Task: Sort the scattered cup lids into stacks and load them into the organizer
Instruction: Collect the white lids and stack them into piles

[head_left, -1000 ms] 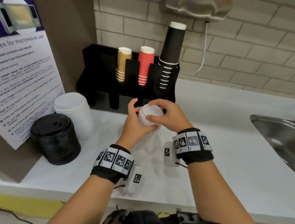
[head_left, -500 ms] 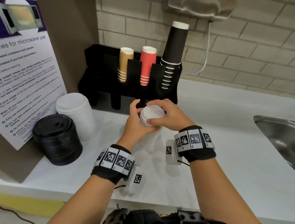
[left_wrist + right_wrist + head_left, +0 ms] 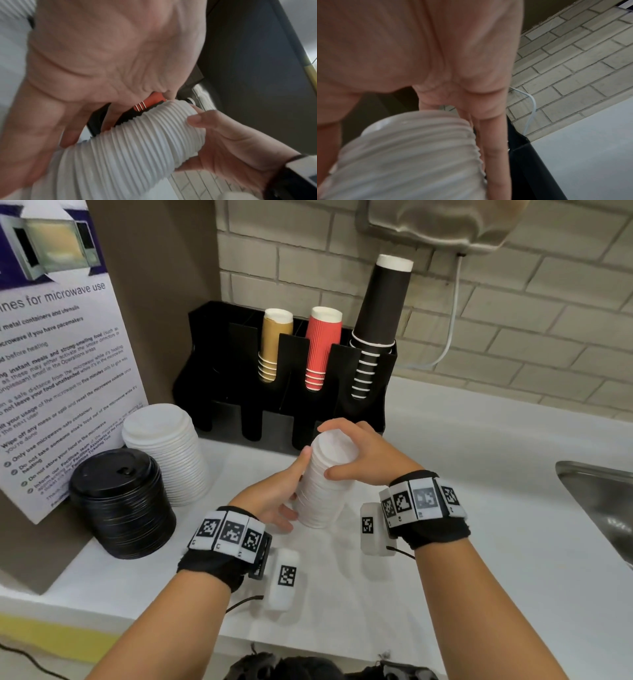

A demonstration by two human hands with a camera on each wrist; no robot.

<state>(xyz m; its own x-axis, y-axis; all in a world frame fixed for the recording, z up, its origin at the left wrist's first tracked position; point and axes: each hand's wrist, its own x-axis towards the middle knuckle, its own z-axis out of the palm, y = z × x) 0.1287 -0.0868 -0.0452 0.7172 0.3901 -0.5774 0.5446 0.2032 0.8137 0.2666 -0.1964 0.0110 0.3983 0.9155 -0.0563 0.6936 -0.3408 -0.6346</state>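
Both hands have shifted down the small white lid stack (image 3: 323,484): right hand (image 3: 363,455) grips its top, left hand (image 3: 274,494) cups its side, base near the counter (image 3: 479,508). Three stacks are sorted: this one, big white lids (image 3: 168,450), black lids (image 3: 120,501). None sit in the organizer (image 3: 219,364), which holds cups. White counter, brick wall, sink at right.

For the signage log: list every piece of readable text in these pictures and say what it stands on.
"ines for microwave use": heading, cut off at the left edge, on the poster leaning left of the counter.
"metal containers and utensils", "if you have pacemakers", "before heating": poster body lines, partly readable.
Remaining poster lines: too small and slanted to quote reliably.
Wrist bands: square code markers only, no words.
Cups, lids, organizer: no text visible.
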